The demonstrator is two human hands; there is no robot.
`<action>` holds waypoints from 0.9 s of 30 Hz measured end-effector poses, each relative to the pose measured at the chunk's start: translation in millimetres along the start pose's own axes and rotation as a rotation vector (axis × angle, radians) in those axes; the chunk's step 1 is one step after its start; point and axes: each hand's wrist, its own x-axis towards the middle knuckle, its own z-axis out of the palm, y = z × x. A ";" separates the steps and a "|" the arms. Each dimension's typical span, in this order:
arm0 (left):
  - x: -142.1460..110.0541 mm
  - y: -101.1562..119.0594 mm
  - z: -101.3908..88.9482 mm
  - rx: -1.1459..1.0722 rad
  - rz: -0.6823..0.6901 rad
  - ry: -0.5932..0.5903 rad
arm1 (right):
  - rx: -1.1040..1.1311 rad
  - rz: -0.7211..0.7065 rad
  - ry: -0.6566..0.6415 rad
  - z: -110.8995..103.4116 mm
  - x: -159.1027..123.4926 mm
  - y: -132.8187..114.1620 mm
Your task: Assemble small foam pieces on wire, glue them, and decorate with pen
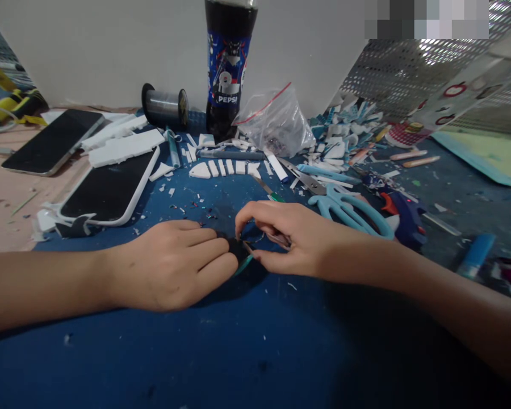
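My left hand [179,264] rests on the blue table with its fingers curled round a small black piece [237,250], which has a teal edge along its lower side. Most of that piece is covered by my fingers. My right hand [281,236] meets it from the other side, thumb and forefinger pinched at the black piece's edge; whatever thin thing sits between those fingertips is too small to name. Just beyond my hands lies a row of white foam pieces [241,167] laid out like a fish skeleton. Light-blue scissors [344,207] lie beyond my right wrist.
A Pepsi bottle [227,68], a wire spool [165,107] and a clear zip bag [276,122] stand at the back. Two phones [53,142] lie left. Foam scraps [344,133] pile up at right, with a blue glue gun [409,218] nearer.
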 end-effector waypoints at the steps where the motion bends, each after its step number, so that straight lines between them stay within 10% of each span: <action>1: -0.1 0.1 0.1 0.000 -0.001 0.002 | 0.003 0.002 0.000 -0.1 -0.2 -0.2; 27: -1.0 1.3 -2.7 -0.001 0.025 -0.027 | -0.023 0.014 0.045 3.3 0.4 1.8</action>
